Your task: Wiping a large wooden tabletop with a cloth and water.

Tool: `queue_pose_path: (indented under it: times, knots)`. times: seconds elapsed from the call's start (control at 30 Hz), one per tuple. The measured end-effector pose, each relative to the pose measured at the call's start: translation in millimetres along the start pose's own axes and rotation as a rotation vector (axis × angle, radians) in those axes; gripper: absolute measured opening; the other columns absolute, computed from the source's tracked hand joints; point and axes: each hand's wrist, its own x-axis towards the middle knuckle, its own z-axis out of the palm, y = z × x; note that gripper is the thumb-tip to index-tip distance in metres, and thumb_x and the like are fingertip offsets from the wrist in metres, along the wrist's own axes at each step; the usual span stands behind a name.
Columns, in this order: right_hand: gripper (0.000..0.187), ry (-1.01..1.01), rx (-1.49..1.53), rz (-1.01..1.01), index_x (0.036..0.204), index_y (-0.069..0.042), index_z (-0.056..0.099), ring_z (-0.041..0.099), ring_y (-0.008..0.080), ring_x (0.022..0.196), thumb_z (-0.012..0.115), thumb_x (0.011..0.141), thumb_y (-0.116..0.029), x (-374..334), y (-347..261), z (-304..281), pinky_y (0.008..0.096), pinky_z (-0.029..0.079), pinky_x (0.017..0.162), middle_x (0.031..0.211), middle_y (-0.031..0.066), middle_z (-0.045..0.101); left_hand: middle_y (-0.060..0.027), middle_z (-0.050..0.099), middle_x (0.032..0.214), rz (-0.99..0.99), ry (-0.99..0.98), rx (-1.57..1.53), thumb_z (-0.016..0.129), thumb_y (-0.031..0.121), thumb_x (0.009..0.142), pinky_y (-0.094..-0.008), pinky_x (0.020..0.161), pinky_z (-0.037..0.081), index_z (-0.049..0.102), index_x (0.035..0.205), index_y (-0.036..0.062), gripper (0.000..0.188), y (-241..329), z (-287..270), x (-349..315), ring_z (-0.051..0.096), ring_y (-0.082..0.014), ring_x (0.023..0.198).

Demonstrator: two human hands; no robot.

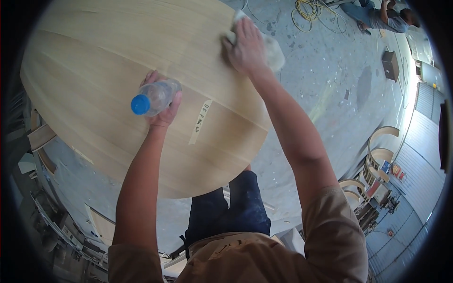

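Note:
A large pale wooden panel (141, 52) with a curved edge spreads out before me. My left hand (166, 111) is wrapped round a clear plastic bottle (161, 94) with a blue cap (140, 104), holding it over the panel. Whether the bottle's base touches the wood is hidden. At the panel's far right edge, my right hand (247, 47) presses on a white cloth (274, 53), part of which hangs past the rim. A strip of masking tape (200, 122) with handwriting is stuck to the wood right of the bottle.
A coiled yellow hose (306, 12) lies on the grey floor (325, 94) at the far right. Beyond it another person (384, 19) is low to the floor. A brown box (390, 66) stands at right, with curved wooden pieces (382, 153) nearer me. Clutter lines the left side.

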Motion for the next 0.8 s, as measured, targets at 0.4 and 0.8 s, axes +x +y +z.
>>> queue_pose_path:
  times: [0.4, 0.8]
  knots:
    - [0.079, -0.082, -0.019, 0.086, 0.151, 0.012, 0.038, 0.035, 0.0415, 0.151, 0.061, 0.100, -0.045, -4, -4, -3, 0.0483, 0.026, 0.125, 0.160, 0.0302, 0.038, -0.0155, 0.060, 0.140, -0.011, -0.007, 0.056, 0.083, 0.044, 0.073, -0.0538, 0.116, 0.038, 0.067, 0.116, 0.0068, 0.060, -2, -8, 2, 0.053, -0.0391, 0.133]
    - [0.082, -0.186, 0.014, 0.364, 0.154, 0.014, 0.032, 0.031, 0.0538, 0.150, 0.070, 0.097, -0.030, -227, -28, -65, 0.0558, 0.028, 0.124, 0.160, 0.0398, 0.030, -0.0179, 0.059, 0.139, 0.004, 0.040, -0.024, 0.083, 0.034, 0.072, -0.0578, 0.113, 0.040, 0.067, 0.109, 0.0067, 0.049, 7, 2, 7, 0.052, -0.0428, 0.133]
